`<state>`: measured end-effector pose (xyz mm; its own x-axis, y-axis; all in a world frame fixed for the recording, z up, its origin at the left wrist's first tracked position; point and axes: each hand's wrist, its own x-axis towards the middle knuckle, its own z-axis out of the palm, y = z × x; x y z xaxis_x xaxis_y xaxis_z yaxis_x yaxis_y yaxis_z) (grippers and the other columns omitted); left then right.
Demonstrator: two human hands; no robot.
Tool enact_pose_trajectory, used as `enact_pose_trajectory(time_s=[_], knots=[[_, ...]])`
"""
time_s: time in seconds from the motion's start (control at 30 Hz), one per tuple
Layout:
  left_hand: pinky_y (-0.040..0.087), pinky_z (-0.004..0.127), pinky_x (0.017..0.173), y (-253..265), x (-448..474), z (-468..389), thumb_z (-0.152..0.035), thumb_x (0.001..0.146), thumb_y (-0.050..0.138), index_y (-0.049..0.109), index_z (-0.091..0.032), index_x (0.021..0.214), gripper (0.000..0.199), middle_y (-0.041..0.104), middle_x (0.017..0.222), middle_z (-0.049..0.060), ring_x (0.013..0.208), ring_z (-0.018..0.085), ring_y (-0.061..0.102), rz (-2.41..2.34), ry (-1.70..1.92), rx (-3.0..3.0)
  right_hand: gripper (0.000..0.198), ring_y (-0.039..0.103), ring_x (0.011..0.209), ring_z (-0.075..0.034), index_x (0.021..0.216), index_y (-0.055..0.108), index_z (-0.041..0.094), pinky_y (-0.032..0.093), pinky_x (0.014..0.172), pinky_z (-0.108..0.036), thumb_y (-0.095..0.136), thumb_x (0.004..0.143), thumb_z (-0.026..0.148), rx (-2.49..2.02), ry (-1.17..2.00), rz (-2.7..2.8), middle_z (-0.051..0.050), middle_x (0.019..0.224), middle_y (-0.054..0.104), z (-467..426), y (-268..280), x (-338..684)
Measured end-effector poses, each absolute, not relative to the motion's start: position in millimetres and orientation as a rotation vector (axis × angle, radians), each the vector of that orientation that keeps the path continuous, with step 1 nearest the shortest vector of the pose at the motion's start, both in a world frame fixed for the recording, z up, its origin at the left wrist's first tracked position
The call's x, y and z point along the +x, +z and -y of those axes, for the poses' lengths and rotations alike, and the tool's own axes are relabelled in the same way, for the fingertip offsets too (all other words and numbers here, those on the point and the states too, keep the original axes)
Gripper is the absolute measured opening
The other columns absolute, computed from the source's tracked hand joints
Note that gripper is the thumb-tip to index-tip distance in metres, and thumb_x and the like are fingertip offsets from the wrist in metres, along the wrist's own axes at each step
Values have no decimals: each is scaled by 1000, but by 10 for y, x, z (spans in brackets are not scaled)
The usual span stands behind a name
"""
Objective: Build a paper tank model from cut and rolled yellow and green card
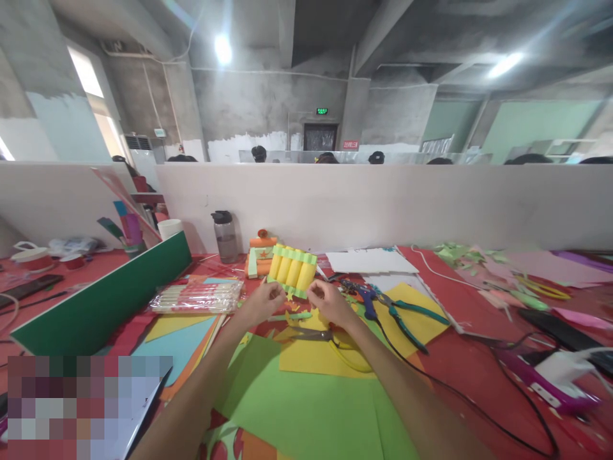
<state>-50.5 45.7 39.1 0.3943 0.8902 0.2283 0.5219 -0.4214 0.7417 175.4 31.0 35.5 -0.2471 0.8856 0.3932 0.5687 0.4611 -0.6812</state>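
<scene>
A craft piece made of yellow paper rolls (292, 271) with light-green wavy bands along its top and bottom is held up, tilted, above the table. My left hand (266, 301) pinches at its lower left corner, fingers curled. At the lower right corner my right hand (330, 300) has thumb and fingertips closed on the edge. Scissors with yellow handles (325, 335) lie below my hands on yellow sheets. Small yellow paper stars are scattered under the piece. Just behind it stands an orange and green paper craft (261, 255).
Right of my hands lie a blue glue gun (368, 300) with a black cord and green-handled pliers (407, 319). Green foam sheets (306, 402) cover the front. On the left are wrapped sticks (196, 297), a green board (110, 294) and a bottle (225, 239). A white partition (373, 204) stands behind.
</scene>
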Motion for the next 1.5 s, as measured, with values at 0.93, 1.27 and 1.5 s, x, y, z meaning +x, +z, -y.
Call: enact_pose_trajectory(time_s=[0.93, 1.27, 1.5], knots=[[39, 26, 58, 449, -509, -401, -37, 83, 49, 54, -19, 77, 20, 55, 69, -1, 65, 16, 52, -1238, 800, 2054, 46, 61, 49, -20, 51, 57, 20, 41, 55, -29, 64, 79, 56, -2345, 581, 1952, -6, 48, 61, -402, 524, 3043], [38, 27, 60, 420, -508, -416, -39, 84, 50, 55, -19, 78, 22, 57, 73, 0, 69, 18, 54, -1263, 764, 2058, 37, 63, 55, -23, 51, 60, 18, 37, 56, -28, 60, 84, 35, -2268, 486, 1914, -7, 49, 61, -396, 618, 2988], [39, 27, 60, 444, -495, -399, -37, 83, 51, 56, -19, 78, 20, 57, 73, 0, 69, 17, 53, -1269, 750, 2052, 33, 64, 68, -24, 69, 62, 19, 34, 57, -28, 50, 89, 43, -2113, 247, 1787, -11, 73, 70, -429, 654, 2956]])
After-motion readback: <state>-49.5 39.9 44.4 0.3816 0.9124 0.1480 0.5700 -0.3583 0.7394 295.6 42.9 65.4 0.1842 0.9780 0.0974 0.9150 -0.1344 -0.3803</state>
